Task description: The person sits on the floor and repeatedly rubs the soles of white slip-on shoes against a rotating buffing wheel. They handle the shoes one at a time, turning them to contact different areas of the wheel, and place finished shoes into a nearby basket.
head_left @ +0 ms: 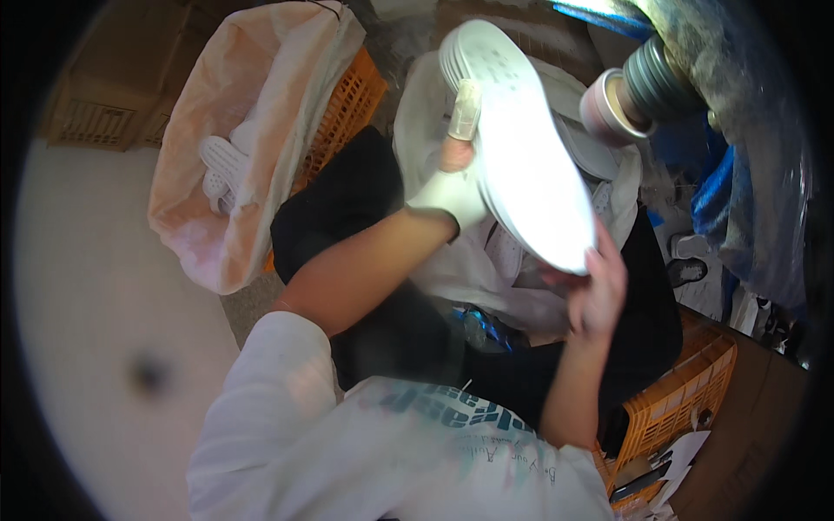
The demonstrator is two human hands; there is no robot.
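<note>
A white shoe sole is held up in front of me, tilted, its smooth face brightly lit. My left hand, in a white glove with tape around the thumb, grips its left side; the thumb lies along the edge while the other fingers are hidden behind the sole. The bare fingers of my right hand pinch the sole's lower end. Beneath it, an open white bag between my knees contains more pale soles.
On the left an orange crate lined with a pale bag holds several white soles. A grey cylindrical fixture juts in at upper right beside plastic sheeting. Another orange crate stands low right; cardboard boxes are upper left.
</note>
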